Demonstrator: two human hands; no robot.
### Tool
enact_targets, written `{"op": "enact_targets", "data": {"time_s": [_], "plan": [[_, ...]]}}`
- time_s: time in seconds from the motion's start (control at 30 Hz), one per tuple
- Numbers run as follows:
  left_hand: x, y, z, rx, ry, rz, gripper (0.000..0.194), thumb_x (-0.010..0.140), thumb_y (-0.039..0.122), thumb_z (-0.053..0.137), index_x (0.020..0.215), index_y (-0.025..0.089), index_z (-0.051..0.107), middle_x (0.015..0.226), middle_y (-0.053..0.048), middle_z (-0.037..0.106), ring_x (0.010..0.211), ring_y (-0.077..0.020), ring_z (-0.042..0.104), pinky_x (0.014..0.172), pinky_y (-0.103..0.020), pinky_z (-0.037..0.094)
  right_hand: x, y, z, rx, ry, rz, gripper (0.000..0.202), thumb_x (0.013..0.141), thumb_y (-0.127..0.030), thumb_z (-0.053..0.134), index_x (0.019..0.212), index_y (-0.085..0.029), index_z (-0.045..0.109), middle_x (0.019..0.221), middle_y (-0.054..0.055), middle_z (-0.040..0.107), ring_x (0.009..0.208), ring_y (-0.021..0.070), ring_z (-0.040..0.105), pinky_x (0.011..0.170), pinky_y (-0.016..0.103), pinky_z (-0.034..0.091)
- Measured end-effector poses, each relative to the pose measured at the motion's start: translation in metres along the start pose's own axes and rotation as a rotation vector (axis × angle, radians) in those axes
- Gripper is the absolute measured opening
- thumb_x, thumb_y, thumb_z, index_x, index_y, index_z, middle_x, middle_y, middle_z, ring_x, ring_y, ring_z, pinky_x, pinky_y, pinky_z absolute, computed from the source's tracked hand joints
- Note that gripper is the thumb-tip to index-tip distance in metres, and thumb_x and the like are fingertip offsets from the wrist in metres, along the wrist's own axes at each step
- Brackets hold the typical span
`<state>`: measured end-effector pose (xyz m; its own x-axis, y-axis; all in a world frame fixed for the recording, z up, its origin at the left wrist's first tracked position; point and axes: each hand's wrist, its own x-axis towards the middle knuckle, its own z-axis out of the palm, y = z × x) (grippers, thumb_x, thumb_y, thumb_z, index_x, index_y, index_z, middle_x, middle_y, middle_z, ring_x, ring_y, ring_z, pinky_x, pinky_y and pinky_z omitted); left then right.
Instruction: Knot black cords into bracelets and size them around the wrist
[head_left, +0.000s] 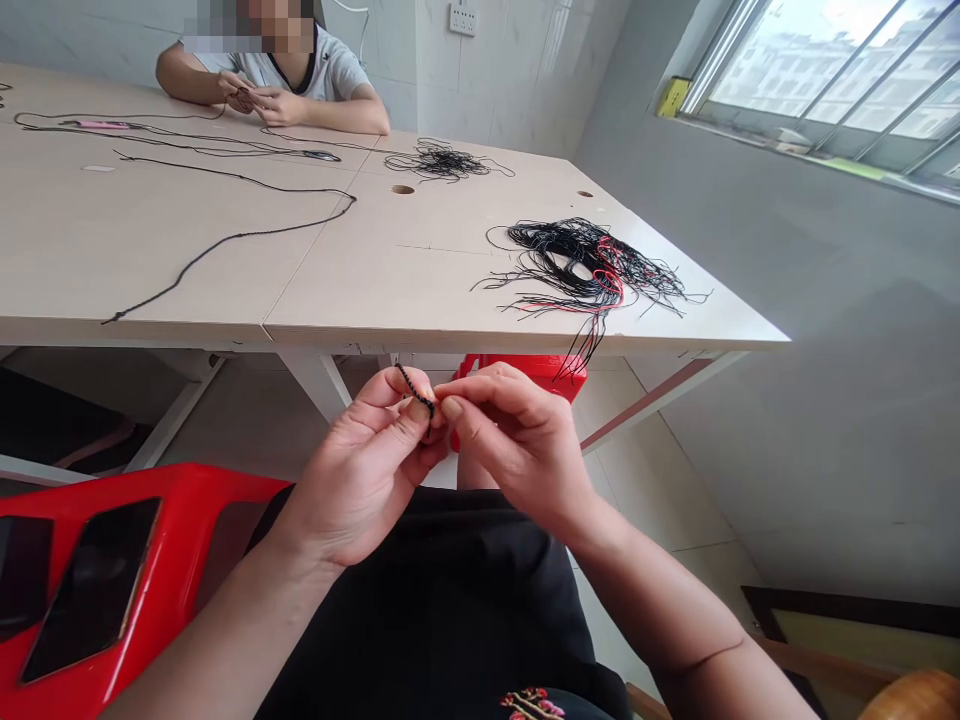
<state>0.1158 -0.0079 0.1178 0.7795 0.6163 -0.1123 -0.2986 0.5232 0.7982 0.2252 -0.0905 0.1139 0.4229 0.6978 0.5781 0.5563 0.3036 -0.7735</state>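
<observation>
Pale tabletop (360, 285) behind, the left hand (364, 475) pinches a black braided cord (413, 386), the right hand (529, 440) pinched narrow beside it.

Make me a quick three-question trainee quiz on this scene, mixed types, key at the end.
1. True or false: the left hand holds a dark braided cord.

2. Where does the cord bundle with red strands lie?
A) floor
B) windowsill
C) table

3. Fill in the colour: the dark phone at lower left rests on a ____ plastic surface.

Key: 1 true; 2 C; 3 red.
</observation>
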Motion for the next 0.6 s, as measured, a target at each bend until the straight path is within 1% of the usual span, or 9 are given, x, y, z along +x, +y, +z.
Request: {"op": "enact_targets", "data": {"time_s": [0.1,0.17,0.27,0.33,0.4,0.47,0.6], "plan": [[0.001,-0.001,-0.002,0.015,-0.017,-0.034,0.021,0.063,0.021,0.081,0.073,0.022,0.063,0.069,0.003,0.057,0.063,-0.0067,0.052,0.061,-0.015,0.05,0.007,0.0,-0.007,0.04,-0.076,0.028,0.01,0.08,-0.013,0.061,0.083,-0.017,0.07,0.07,0.0,0.062,0.066,0.0093,0.059,0.058,0.021,0.049],[0.002,-0.002,-0.003,0.038,-0.01,-0.027,0.021,0.063,0.022,0.081,0.073,0.022,0.063,0.068,0.003,0.057,0.061,-0.0067,0.052,0.059,-0.015,0.049,0.01,-0.001,-0.01,0.004,-0.128,0.066,0.01,0.078,-0.014,0.062,0.082,-0.017,0.071,0.067,-0.001,0.061,0.062,0.0085,0.057,0.056,0.02,0.047],[0.002,-0.005,-0.003,0.075,-0.001,-0.009,0.021,0.064,0.024,0.08,0.073,0.022,0.061,0.068,0.003,0.057,0.062,-0.0071,0.052,0.058,-0.014,0.048,0.012,-0.004,-0.014,0.006,-0.2,0.141,0.009,0.075,-0.014,0.063,0.077,-0.016,0.071,0.065,-0.002,0.06,0.06,0.0078,0.055,0.053,0.019,0.043],[0.001,-0.007,-0.004,0.093,0.0,0.001,0.02,0.066,0.026,0.079,0.073,0.023,0.06,0.067,0.003,0.056,0.063,-0.0075,0.052,0.058,-0.014,0.047,0.012,-0.005,-0.014,-0.007,-0.217,0.185,0.007,0.073,-0.014,0.063,0.073,-0.016,0.07,0.064,-0.003,0.06,0.059,0.0078,0.054,0.052,0.019,0.04],[0.001,-0.008,-0.005,0.103,0.0,0.015,0.02,0.067,0.027,0.079,0.073,0.023,0.06,0.067,0.004,0.056,0.064,-0.0076,0.052,0.058,-0.014,0.047,0.011,-0.005,-0.012,-0.045,-0.213,0.197,0.006,0.072,-0.014,0.063,0.07,-0.016,0.068,0.062,-0.003,0.059,0.059,0.0079,0.053,0.052,0.02,0.039],[0.0,-0.01,-0.007,0.104,0.0,0.029,0.019,0.067,0.028,0.079,0.073,0.024,0.061,0.067,0.003,0.056,0.064,-0.0076,0.052,0.058,-0.014,0.047,0.009,-0.003,-0.01,-0.067,-0.201,0.157,0.007,0.073,-0.015,0.062,0.069,-0.016,0.067,0.061,-0.003,0.057,0.058,0.0078,0.052,0.052,0.02,0.039],[-0.003,-0.007,-0.01,0.087,-0.01,-0.001,0.019,0.066,0.027,0.079,0.073,0.024,0.062,0.068,0.003,0.057,0.064,-0.0079,0.052,0.058,-0.015,0.047,0.004,0.004,-0.006,-0.102,-0.141,0.007,0.009,0.076,-0.016,0.062,0.069,-0.016,0.067,0.061,-0.002,0.057,0.058,0.0082,0.052,0.052,0.02,0.04]]}}
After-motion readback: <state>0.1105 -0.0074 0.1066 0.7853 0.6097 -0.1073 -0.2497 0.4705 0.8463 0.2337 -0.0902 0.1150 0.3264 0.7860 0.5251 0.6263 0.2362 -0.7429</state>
